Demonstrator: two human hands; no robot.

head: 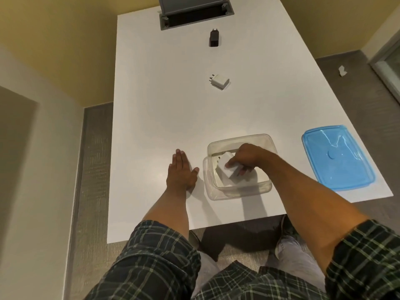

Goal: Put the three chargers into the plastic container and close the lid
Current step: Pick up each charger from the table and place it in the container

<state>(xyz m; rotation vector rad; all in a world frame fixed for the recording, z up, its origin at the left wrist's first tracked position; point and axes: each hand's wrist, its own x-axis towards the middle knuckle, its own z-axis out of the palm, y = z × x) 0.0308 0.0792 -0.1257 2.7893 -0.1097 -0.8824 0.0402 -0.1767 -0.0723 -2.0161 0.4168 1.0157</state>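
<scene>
A clear plastic container (263, 138) stands near the front edge of the white table (155, 109). My right hand (245, 156) is inside it, shut on a white charger (226, 169) held low in the box. My left hand (180, 172) lies flat and open on the table, just left of the container. A second white charger (219, 81) lies at the table's middle, prongs to the left. A black charger (214, 38) lies farther back. The blue lid (336, 156) rests flat on the table to the right of the container.
A grey cable box (194, 15) with a raised flap is set into the table's far end. The table's front edge is close to my legs. Carpet floor surrounds the table, with a scrap of white paper (342, 71) at the right.
</scene>
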